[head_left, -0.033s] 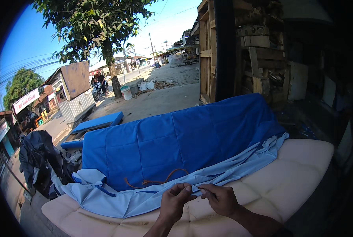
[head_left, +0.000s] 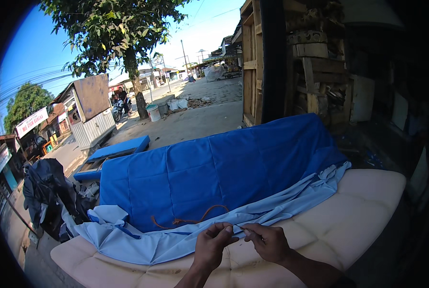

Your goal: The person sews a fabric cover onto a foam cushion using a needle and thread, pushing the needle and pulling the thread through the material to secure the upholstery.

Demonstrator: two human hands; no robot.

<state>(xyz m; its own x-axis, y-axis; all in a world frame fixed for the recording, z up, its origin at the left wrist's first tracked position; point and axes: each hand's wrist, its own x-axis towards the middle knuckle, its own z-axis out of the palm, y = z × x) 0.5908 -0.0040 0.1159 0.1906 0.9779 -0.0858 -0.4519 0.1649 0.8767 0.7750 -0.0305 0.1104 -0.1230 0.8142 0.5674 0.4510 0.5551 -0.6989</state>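
My left hand [head_left: 213, 244] and my right hand [head_left: 266, 242] are close together over the near side of a padded cream cushion [head_left: 363, 206]. Both pinch with thumb and finger. A thin dark line shows between the fingertips, too small to name. Just beyond them, blue fabric [head_left: 185, 177] with sewn panels covers the far part of the cushion. Its paler underside [head_left: 147, 245] lies folded back in wrinkles along the near edge. A brown cord [head_left: 190, 222] lies loosely curved on the blue fabric, above my left hand.
To the left lies a heap of dark cloth [head_left: 49, 192]. Behind it rests a blue-edged frame [head_left: 113, 153] on the ground. A wooden frame [head_left: 252, 62] stands upright at the back, beside stacked wood [head_left: 320, 72]. Farther off are a tree [head_left: 140, 96] and a pail [head_left: 153, 113].
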